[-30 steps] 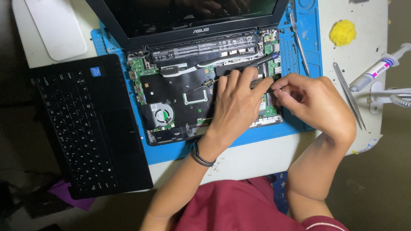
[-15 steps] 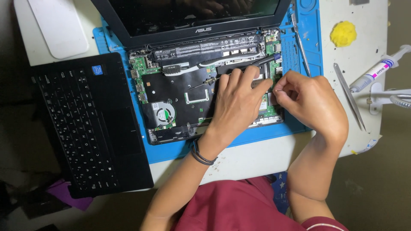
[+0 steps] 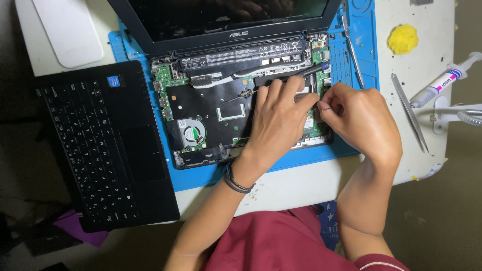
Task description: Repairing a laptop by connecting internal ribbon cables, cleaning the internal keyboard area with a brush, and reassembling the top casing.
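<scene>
An opened laptop (image 3: pixel 211 115) lies on a blue work mat (image 3: pixel 361 45), its circuit board, fan (image 3: pixel 192 133) and long black battery (image 3: pixel 236 57) exposed. My left hand (image 3: pixel 276 123) rests flat on the right half of the board with fingers spread, holding nothing. A thin black tool (image 3: pixel 306 71) lies across the board just beyond its fingertips. My right hand (image 3: pixel 361 120) sits at the board's right edge. Its thumb and forefinger are pinched on a small dark piece, too small to identify. The two hands almost touch.
The detached black keyboard panel (image 3: pixel 100 145) lies to the left. A white lid-like object (image 3: pixel 70 30) sits at back left. Right of the mat are metal tweezers (image 3: pixel 409 113), a syringe of paste (image 3: pixel 439 83), a yellow lump (image 3: pixel 402 39) and a white stand (image 3: pixel 452 113). The table's front edge is near my body.
Both hands stay in almost the same place on the board. My right hand's pinched fingers have shifted slightly toward the left hand.
</scene>
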